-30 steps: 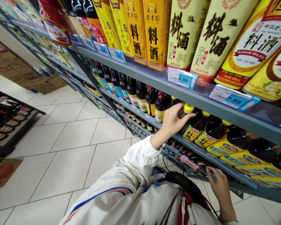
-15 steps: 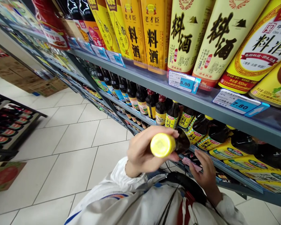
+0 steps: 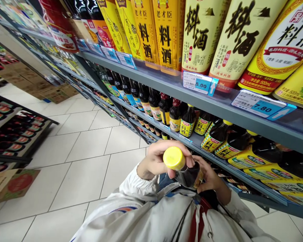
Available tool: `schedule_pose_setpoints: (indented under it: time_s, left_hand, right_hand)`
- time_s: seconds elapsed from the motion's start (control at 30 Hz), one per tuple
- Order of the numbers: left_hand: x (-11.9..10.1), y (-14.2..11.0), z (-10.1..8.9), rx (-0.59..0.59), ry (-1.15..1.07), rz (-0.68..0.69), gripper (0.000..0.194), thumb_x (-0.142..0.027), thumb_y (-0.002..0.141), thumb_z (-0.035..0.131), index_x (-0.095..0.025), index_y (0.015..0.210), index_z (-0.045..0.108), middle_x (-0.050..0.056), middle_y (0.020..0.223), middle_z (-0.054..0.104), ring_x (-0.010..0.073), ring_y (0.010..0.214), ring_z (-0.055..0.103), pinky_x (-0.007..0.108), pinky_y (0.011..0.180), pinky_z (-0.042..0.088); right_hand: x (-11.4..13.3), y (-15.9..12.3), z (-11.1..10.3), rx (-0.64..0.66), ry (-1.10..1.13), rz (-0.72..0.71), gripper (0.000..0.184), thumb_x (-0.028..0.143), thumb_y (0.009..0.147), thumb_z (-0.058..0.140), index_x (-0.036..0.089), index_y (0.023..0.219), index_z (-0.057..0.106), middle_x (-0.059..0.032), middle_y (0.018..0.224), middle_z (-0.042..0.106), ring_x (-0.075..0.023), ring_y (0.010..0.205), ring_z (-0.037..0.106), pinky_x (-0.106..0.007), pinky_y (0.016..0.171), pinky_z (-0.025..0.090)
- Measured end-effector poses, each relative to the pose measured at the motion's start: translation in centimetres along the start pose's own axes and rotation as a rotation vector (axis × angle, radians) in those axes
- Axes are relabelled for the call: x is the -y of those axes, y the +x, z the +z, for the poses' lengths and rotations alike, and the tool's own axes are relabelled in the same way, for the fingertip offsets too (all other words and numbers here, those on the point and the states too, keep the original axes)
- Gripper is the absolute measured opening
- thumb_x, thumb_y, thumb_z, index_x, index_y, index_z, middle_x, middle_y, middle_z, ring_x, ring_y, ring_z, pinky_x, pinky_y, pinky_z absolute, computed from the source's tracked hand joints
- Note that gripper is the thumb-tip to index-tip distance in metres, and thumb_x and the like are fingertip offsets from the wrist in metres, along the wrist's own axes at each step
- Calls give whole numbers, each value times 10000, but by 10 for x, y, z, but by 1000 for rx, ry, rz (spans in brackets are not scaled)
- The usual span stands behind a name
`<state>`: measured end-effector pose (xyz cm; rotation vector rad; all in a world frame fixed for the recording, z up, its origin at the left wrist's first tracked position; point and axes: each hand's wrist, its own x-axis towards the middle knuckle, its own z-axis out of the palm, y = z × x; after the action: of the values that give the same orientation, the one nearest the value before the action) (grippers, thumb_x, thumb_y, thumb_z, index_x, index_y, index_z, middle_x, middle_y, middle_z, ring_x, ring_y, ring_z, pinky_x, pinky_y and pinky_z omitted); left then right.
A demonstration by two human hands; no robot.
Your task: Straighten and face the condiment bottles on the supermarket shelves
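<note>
A dark sauce bottle (image 3: pixel 189 174) with a yellow cap is held in front of my chest, cap tilted toward me. My left hand (image 3: pixel 155 159) is wrapped round its neck just under the cap. My right hand (image 3: pixel 212 179) cups the lower body of the same bottle from the right. Behind the hands runs a grey shelf (image 3: pixel 217 109) with a row of similar dark bottles (image 3: pixel 188 121) below it.
Tall yellow cooking-wine bottles (image 3: pixel 202 33) fill the upper shelf, above price tags reading 5.00 (image 3: pixel 198 82) and 7.80 (image 3: pixel 259 106). A low rack of goods (image 3: pixel 12 131) stands at the left across the white tiled aisle (image 3: pixel 86 154). Cardboard boxes (image 3: pixel 47 90) lie farther back.
My left hand pulled the yellow-capped bottle off the middle shelf and brought it down toward my chest. My right hand left the lower shelf and came up to hold the bottle's body.
</note>
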<state>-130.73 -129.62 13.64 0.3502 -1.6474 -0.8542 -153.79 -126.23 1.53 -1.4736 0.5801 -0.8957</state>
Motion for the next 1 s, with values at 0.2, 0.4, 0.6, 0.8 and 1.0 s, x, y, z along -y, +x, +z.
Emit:
schedule_pose_setpoints:
  time_s: [0.2,0.4,0.6,0.8,1.0]
  left_hand:
    - [-20,18,4,400,-152,-237,516,-550,887,673,-217,1280,643,140,1067,750,273,990,743,394,887,624]
    - [0,2,55,-441,-146,-302,289,-415,874,739,-207,850,539,-25,699,645,115,654,664,273,746,597]
    - [6,16,63,-518,-298,-90,363,-369,906,696,-217,717,427,-123,461,427,49,328,409,192,461,472]
    - [-7,44,44,-510,-99,199,413,-383,881,718,-220,690,389,-121,449,405,48,313,365,197,420,443]
    - [24,48,56,-474,7,340,314,-341,928,660,-222,759,425,-116,497,452,59,366,456,214,462,505]
  right_hand:
    - [-18,-15,25,22,-141,40,878,690,603,887,211,1284,610,-87,1162,658,-302,1085,638,-437,915,577]
    - [-15,-21,29,-601,-641,-99,659,473,735,871,236,1265,561,-108,1192,610,-298,1117,593,-451,971,533]
    - [-15,-31,28,-780,-549,-88,700,394,867,777,245,1462,440,-137,1421,503,-292,1274,523,-460,1026,525]
    - [-17,-51,31,-874,-422,-42,633,409,916,726,271,1454,424,-130,1416,517,-237,1118,619,-388,882,591]
    - [-17,-63,29,-890,-488,-34,574,398,951,685,273,1455,442,-108,1357,566,-206,1048,643,-345,849,583]
